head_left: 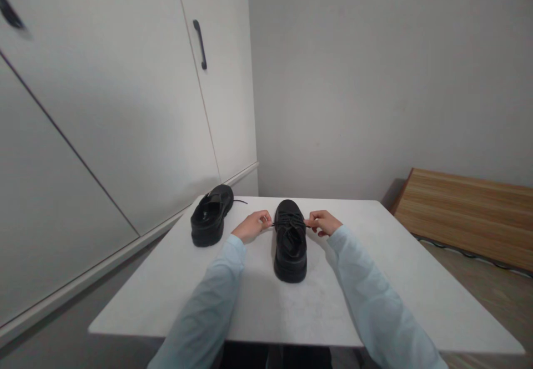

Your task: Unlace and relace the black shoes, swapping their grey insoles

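Note:
A black lace-up shoe [290,261] stands upright in the middle of the white table [391,297], its toe pointing away from me and its heel towards me. On its left side my left hand [255,225] pinches one end of the dark lace. My right hand [323,223] pinches the lace on the right side. Between them the lace runs low across the front of the shoe's opening. A second black shoe [208,230] stands at the table's back left, with a loose lace trailing to its right.
White cupboard doors [137,108] with dark handles rise along the left side of the table. Behind it is a plain grey wall [375,80]. A wood-grained panel [470,213] leans beyond the table's right edge, with a dark cable beneath it.

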Demonstrator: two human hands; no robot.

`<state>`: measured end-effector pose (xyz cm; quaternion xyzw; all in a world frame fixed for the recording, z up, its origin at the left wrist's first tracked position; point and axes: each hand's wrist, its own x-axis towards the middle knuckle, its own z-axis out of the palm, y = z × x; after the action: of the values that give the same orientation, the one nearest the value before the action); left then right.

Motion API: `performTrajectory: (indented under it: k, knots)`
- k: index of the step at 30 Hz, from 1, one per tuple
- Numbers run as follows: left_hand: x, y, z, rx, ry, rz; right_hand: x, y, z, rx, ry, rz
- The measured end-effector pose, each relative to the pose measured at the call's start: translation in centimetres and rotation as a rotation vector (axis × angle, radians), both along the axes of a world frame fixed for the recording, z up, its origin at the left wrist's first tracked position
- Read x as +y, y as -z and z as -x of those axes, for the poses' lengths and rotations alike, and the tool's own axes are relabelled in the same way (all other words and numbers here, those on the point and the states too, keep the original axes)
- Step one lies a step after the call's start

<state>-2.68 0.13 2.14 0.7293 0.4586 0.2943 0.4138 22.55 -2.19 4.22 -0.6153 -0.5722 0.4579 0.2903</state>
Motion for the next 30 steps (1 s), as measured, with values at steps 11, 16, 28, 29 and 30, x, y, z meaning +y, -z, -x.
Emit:
performTrajectory:
  k: [11, 16, 28, 29, 30]
  knots:
    - [-0.2, -0.5, -1.0, 0.059, -0.090, -0.129, 0.5, 0.3, 0.8, -0.067, -0.002, -0.258]
    - [-0.7, -1.2, -1.6, 0.089, -0.182, -0.278, -0.1, -0.8, 1.6, -0.108, 0.024, -0.731]
    - [-3.7, -4.0, -3.6, 0.138, -0.001, -0.513, -3.2, -4.0, 2.2, -0.555, -0.401, -0.672]
    - [-3.8, -4.0, -3.8, 0.161, 0.008, -0.507, -3.3, -4.1, 2.3, -0.571, -0.405, -0.640]
    - [-3.9, -3.9, -3.9, 0.184, 0.013, -0.500, -3.3, -4.1, 2.3, -0.589, -0.404, -0.612]
